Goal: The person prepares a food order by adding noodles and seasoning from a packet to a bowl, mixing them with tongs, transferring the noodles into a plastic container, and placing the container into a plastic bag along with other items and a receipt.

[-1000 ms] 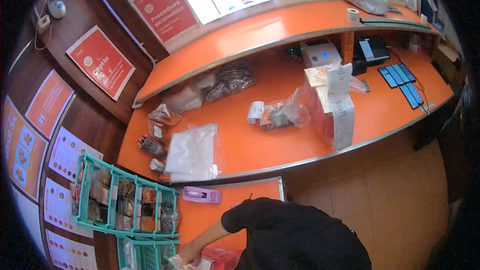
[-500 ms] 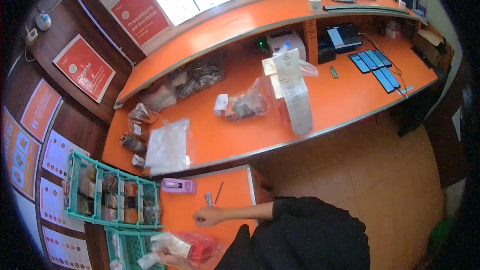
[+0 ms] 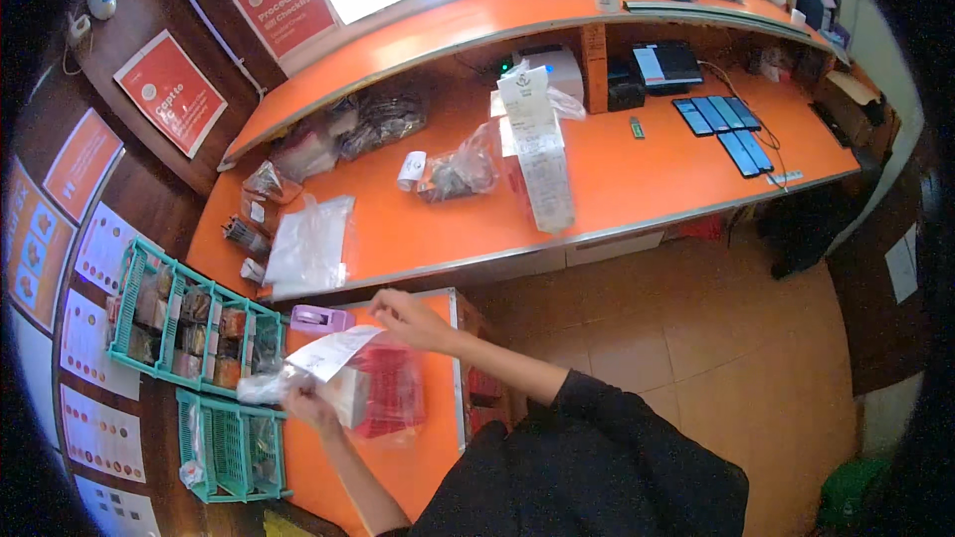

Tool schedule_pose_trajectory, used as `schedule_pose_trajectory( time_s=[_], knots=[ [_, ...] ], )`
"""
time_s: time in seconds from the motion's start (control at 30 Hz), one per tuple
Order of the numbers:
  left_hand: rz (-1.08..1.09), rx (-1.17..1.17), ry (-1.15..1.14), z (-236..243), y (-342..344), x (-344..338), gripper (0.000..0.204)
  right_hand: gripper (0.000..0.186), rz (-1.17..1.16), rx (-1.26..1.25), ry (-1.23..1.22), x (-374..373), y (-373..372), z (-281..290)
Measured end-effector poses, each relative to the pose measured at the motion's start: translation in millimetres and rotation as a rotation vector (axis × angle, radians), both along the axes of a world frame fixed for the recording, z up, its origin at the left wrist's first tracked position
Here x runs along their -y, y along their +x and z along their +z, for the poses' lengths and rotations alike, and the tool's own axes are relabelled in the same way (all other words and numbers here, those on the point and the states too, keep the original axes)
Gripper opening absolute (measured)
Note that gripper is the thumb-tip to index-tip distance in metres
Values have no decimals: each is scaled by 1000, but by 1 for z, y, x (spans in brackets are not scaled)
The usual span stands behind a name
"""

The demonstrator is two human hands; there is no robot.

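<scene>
At the lower side table my left hand (image 3: 313, 408) is closed on a clear plastic bag (image 3: 261, 388). A white paper slip (image 3: 333, 352) and a pale box-like packet (image 3: 348, 395) lie against that bag, above the fingers. My right hand (image 3: 398, 316) hovers just right of a lilac tape dispenser (image 3: 320, 319), its fingers bent and drawn together. Whatever may be between those fingertips is too small to make out. Right of the packet, a red-and-clear plastic bag (image 3: 396, 393) rests on the orange side table (image 3: 438, 338).
Green baskets (image 3: 189, 323) of small packets stand along the left wall. On the long orange counter are flat plastic bags (image 3: 308, 244), a knotted bag (image 3: 460, 171), a bag with a long receipt (image 3: 545, 159), several phones (image 3: 718, 115) and a tablet (image 3: 665, 68).
My right hand has lifted off the tabletop, away from the pens, to beside the tape dispenser. My left hand has moved up and inward with the bag and slip. The view has shifted.
</scene>
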State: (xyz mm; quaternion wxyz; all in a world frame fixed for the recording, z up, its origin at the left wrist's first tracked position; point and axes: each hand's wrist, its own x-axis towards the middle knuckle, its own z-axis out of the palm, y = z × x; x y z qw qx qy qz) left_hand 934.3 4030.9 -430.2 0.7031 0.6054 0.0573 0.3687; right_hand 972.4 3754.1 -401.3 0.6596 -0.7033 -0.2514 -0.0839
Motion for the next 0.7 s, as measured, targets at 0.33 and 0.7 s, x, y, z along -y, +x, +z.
schedule_pose_trajectory(
  time_s=[0.33, 0.7],
  knots=[
    [-354, -282, 42, -2, 20, 85, 13, 39, 276, 40, -334, -1, 37, 23],
    [-140, -209, -128, -33, -16, 99, 54, 34, 694, -55, -113, 21, 22, 21]
  ],
)
